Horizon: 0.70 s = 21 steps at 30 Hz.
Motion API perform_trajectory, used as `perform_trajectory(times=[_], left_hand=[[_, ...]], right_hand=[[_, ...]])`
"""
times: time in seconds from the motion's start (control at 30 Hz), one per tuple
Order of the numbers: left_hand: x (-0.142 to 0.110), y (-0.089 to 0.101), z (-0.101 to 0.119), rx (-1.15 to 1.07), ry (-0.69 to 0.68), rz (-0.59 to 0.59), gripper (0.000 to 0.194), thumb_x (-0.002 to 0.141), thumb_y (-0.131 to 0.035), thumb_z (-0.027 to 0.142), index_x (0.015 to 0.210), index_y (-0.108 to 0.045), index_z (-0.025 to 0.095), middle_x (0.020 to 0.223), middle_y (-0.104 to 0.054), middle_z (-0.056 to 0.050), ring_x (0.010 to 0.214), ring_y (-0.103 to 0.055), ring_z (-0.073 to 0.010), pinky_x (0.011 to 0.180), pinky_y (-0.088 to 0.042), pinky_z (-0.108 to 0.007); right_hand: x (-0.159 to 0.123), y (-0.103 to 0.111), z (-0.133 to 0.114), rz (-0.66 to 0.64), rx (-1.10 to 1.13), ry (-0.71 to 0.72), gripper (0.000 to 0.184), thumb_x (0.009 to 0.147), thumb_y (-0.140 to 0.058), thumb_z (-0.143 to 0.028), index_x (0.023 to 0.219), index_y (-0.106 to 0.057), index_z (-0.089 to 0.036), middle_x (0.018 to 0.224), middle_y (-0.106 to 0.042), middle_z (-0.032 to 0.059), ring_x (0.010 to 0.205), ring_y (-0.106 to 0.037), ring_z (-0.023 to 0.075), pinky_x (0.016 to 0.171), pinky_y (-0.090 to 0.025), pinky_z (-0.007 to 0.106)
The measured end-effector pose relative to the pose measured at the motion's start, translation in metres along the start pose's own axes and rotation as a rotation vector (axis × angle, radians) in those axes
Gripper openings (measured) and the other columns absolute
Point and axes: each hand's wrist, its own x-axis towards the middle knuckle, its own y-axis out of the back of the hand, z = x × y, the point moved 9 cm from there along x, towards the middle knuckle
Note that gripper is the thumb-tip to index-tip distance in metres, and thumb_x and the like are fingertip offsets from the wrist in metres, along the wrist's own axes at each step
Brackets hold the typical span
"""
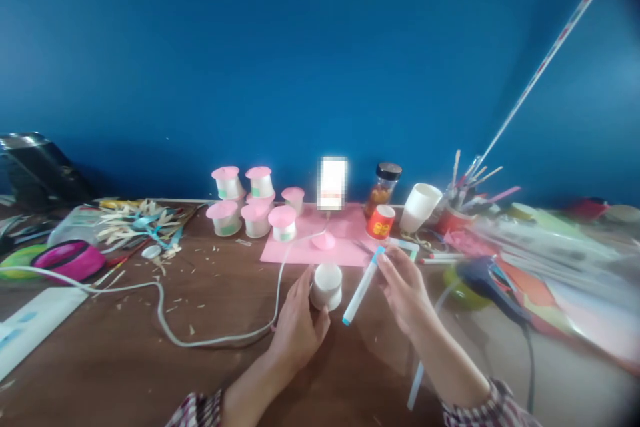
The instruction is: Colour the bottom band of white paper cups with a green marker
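Note:
My left hand is wrapped round the side of a small white paper cup in the middle of the table. A white marker with light blue ends is pinched by its upper end in my right hand. The marker slants down toward the cup, and a gap separates the two. Beyond my hands, a pink paper sheet lies flat under a round pink piece and a lit, blurred-out screen.
Several white cups with pink discs stand back left, some stacked. Past my right hand are a red cup, a dark-lidded jar, a taller white cup and a glue gun. A white cable crosses the left side.

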Motion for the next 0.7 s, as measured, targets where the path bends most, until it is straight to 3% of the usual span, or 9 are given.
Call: perform_trajectory(times=[0.17,0.3,0.4,0.47,0.57,0.63,0.7], left_hand=[[-0.007,-0.005,-0.01,-0.129,0.083,0.023,0.073,0.078,-0.041,0.006,0.147,-0.018,0.019,0.147,-0.038,-0.017,0.135,-0.037,-0.0277,0.109,-0.033,-0.05],[-0.008,0.001,-0.006,-0.215,0.063,0.088,0.06,0.085,-0.037,0.009,0.143,-0.026,0.021,0.143,-0.041,-0.016,0.132,-0.041,-0.0261,0.108,-0.035,-0.05],[-0.01,0.029,0.011,-0.263,-0.035,0.252,0.044,0.09,-0.038,0.013,0.133,-0.038,0.022,0.129,-0.052,-0.013,0.12,-0.05,-0.0228,0.102,-0.041,-0.044],[-0.013,0.044,0.032,-0.229,-0.163,0.279,0.04,0.089,-0.041,0.015,0.129,-0.041,0.021,0.122,-0.054,-0.012,0.115,-0.052,-0.0231,0.098,-0.042,-0.044],[-0.018,0.046,0.061,-0.191,-0.351,0.192,0.042,0.086,-0.048,0.028,0.126,-0.043,0.017,0.112,-0.057,-0.013,0.103,-0.054,-0.0252,0.089,-0.044,-0.044],[-0.022,0.045,0.069,-0.144,-0.402,0.205,0.047,0.081,-0.055,0.043,0.119,-0.048,0.016,0.102,-0.061,-0.012,0.092,-0.055,-0.0258,0.082,-0.044,-0.044],[-0.023,0.043,0.069,-0.106,-0.417,0.26,0.034,0.083,-0.053,0.04,0.109,-0.053,0.018,0.09,-0.064,-0.008,0.083,-0.056,-0.0231,0.076,-0.042,-0.04]], right_hand=[[-0.006,0.008,0.006,0.045,-0.099,0.028,0.032,0.072,-0.076,-0.043,0.092,-0.064,-0.021,0.074,-0.065,-0.0013,0.057,-0.058,0.01,0.055,-0.05,0.022],[-0.011,0.009,0.002,0.061,-0.233,0.106,0.034,0.075,-0.072,-0.045,0.096,-0.063,-0.02,0.081,-0.068,0.0017,0.06,-0.061,0.0128,0.057,-0.052,0.025],[-0.015,0.007,-0.009,0.092,-0.342,0.163,0.036,0.073,-0.072,-0.048,0.093,-0.064,-0.019,0.079,-0.069,0.0027,0.061,-0.062,0.0153,0.056,-0.052,0.026],[-0.02,0.002,-0.018,0.108,-0.423,0.207,0.035,0.07,-0.071,-0.049,0.088,-0.064,-0.019,0.074,-0.069,0.0028,0.064,-0.064,0.0176,0.056,-0.053,0.027],[-0.029,-0.007,-0.031,0.112,-0.549,0.292,0.03,0.069,-0.068,-0.047,0.081,-0.063,-0.02,0.068,-0.068,0.0022,0.06,-0.064,0.0188,0.053,-0.053,0.027],[-0.035,-0.011,-0.036,0.116,-0.645,0.352,0.025,0.07,-0.065,-0.044,0.08,-0.063,-0.021,0.066,-0.068,0.0021,0.058,-0.064,0.0195,0.052,-0.052,0.028],[-0.04,-0.013,-0.035,0.117,-0.76,0.37,0.019,0.074,-0.063,-0.038,0.082,-0.062,-0.022,0.067,-0.067,0.0023,0.059,-0.064,0.0207,0.053,-0.052,0.03]])
